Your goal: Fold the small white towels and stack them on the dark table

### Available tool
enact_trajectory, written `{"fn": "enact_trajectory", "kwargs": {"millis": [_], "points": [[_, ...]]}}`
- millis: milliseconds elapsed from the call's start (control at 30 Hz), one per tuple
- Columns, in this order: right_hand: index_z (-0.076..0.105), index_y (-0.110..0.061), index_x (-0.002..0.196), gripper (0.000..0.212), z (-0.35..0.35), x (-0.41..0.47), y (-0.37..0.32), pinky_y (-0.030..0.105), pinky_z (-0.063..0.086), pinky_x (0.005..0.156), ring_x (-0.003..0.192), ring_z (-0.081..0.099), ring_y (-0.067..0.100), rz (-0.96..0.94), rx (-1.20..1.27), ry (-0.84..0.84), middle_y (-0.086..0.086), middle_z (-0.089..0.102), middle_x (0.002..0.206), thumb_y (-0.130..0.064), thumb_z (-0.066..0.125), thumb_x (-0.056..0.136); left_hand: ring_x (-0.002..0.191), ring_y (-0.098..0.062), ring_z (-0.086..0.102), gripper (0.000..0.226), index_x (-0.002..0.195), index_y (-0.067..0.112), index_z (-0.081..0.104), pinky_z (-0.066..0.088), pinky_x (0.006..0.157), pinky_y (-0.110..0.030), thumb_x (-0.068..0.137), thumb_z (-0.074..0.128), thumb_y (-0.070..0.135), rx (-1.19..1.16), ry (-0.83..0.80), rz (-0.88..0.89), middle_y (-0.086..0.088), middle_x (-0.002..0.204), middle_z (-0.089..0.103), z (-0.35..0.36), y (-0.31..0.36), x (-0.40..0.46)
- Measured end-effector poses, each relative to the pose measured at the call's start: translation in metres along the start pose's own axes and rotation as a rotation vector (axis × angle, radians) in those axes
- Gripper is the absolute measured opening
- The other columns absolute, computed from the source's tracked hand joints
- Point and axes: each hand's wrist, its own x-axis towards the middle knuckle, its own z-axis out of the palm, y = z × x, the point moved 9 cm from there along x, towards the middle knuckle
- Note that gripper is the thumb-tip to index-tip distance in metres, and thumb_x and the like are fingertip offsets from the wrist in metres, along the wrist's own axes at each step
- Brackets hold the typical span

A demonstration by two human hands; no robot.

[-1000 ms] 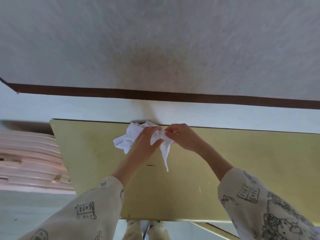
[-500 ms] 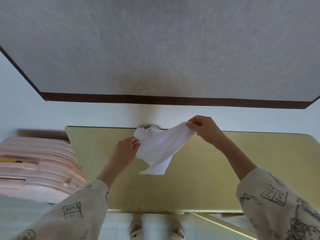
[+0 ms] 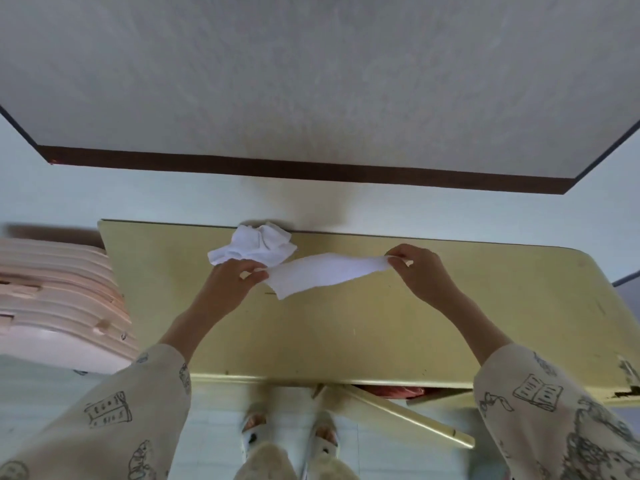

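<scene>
A yellowish surface (image 3: 346, 334) fills the scene, a pink ribbed case (image 3: 52, 299) just off its left end. One small white towel (image 3: 322, 271), bunched between the hands a second ago, is now drawn out flat above the surface, likely ready for its first fold. A crumpled heap of towels (image 3: 256, 245) waits at the far edge. The left hand (image 3: 228, 285) pinches the towel's left end; the right hand (image 3: 420, 271) pinches its right corner, both grips closed on cloth.

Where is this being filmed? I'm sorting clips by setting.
Probably a home room: a yellowish folding table against a plain wall with a dark baseboard, a pale tiled floor, and a person in printed pyjama-like sleeves and slippers.
</scene>
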Motion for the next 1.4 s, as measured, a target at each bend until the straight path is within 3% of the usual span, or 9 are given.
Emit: {"fn": "enact_trajectory", "kwargs": {"millis": [67, 200, 333, 467, 633, 767, 967, 1100, 1400], "points": [[0.068, -0.011, 0.102, 0.020, 0.017, -0.014, 0.026, 0.021, 0.035, 0.079, 0.102, 0.060, 0.018, 0.037, -0.024, -0.078, 0.002, 0.070, 0.106, -0.012, 0.051, 0.092, 0.077, -0.010, 0.054, 0.019, 0.101, 0.011, 0.070, 0.033, 0.061, -0.012, 0.087, 0.061, 0.021, 0.018, -0.108, -0.011, 0.005, 0.085, 0.062, 0.027, -0.010, -0.016], [0.068, -0.010, 0.106, 0.022, 0.061, -0.045, 0.084, 0.020, 0.034, 0.078, 0.108, 0.059, 0.021, 0.162, -0.067, -0.206, 0.004, 0.068, 0.111, -0.014, 0.051, 0.093, 0.087, -0.015, 0.059, 0.018, 0.098, 0.011, 0.070, 0.036, 0.074, -0.022, 0.090, 0.058, 0.021, 0.013, -0.339, -0.078, 0.004, 0.086, 0.064, 0.087, -0.040, -0.042], [0.068, -0.009, 0.106, 0.022, 0.102, -0.065, 0.132, 0.023, 0.038, 0.083, 0.109, 0.060, 0.022, 0.284, -0.061, -0.293, 0.006, 0.068, 0.112, -0.017, 0.053, 0.092, 0.084, -0.025, 0.060, 0.024, 0.089, 0.006, 0.069, 0.037, 0.070, -0.026, 0.091, 0.054, 0.024, 0.036, -0.489, -0.177, -0.008, 0.083, 0.067, 0.135, -0.071, -0.061], [0.069, -0.006, 0.100, 0.022, 0.111, -0.057, 0.158, 0.023, 0.036, 0.075, 0.105, 0.061, 0.026, 0.377, -0.018, -0.246, 0.010, 0.069, 0.106, -0.022, 0.058, 0.090, 0.080, -0.013, 0.058, 0.021, 0.094, 0.010, 0.072, 0.040, 0.072, -0.024, 0.089, 0.059, 0.026, 0.009, -0.440, -0.271, 0.001, 0.085, 0.067, 0.151, -0.085, -0.054], [0.067, -0.004, 0.101, 0.024, 0.118, -0.020, 0.178, 0.023, 0.034, 0.074, 0.102, 0.060, 0.025, 0.473, 0.080, -0.183, 0.011, 0.067, 0.108, -0.024, 0.061, 0.089, 0.054, -0.012, 0.031, 0.033, 0.058, 0.013, 0.056, 0.024, 0.052, -0.025, 0.087, 0.061, 0.028, -0.084, -0.340, -0.431, 0.001, 0.055, 0.038, 0.160, -0.103, -0.021], [0.066, -0.004, 0.103, 0.024, 0.132, 0.013, 0.194, 0.023, 0.034, 0.075, 0.092, 0.059, 0.023, 0.536, 0.169, -0.104, 0.012, 0.067, 0.105, -0.022, 0.061, 0.088, 0.058, -0.014, 0.035, 0.026, 0.070, 0.010, 0.058, 0.023, 0.053, -0.027, 0.090, 0.055, 0.027, -0.090, -0.289, -0.460, -0.005, 0.063, 0.043, 0.176, -0.115, 0.010], [0.063, -0.004, 0.112, 0.030, 0.157, 0.038, 0.211, 0.022, 0.034, 0.079, 0.108, 0.057, 0.026, 0.569, 0.120, -0.117, 0.013, 0.065, 0.113, -0.025, 0.057, 0.091, 0.052, -0.014, 0.030, 0.037, 0.061, 0.010, 0.042, 0.020, 0.051, -0.028, 0.091, 0.053, 0.029, -0.060, -0.246, -0.510, -0.003, 0.056, 0.034, 0.192, -0.136, 0.033], [0.063, -0.006, 0.112, 0.028, 0.162, 0.042, 0.214, 0.017, 0.027, 0.069, 0.106, 0.057, 0.024, 0.532, 0.037, -0.131, 0.011, 0.065, 0.113, -0.025, 0.053, 0.093, 0.050, -0.015, 0.028, 0.043, 0.056, 0.014, 0.032, 0.020, 0.051, -0.029, 0.092, 0.051, 0.027, -0.019, -0.220, -0.484, 0.000, 0.051, 0.030, 0.196, -0.131, 0.041], [0.063, -0.006, 0.111, 0.028, 0.165, 0.046, 0.213, 0.022, 0.033, 0.074, 0.102, 0.058, 0.026, 0.545, -0.022, -0.134, 0.011, 0.065, 0.113, -0.024, 0.050, 0.094, 0.049, -0.015, 0.029, 0.042, 0.057, 0.011, 0.034, 0.022, 0.049, -0.028, 0.094, 0.047, 0.026, 0.065, -0.205, -0.485, 0.000, 0.050, 0.032, 0.199, -0.129, 0.047]]}}
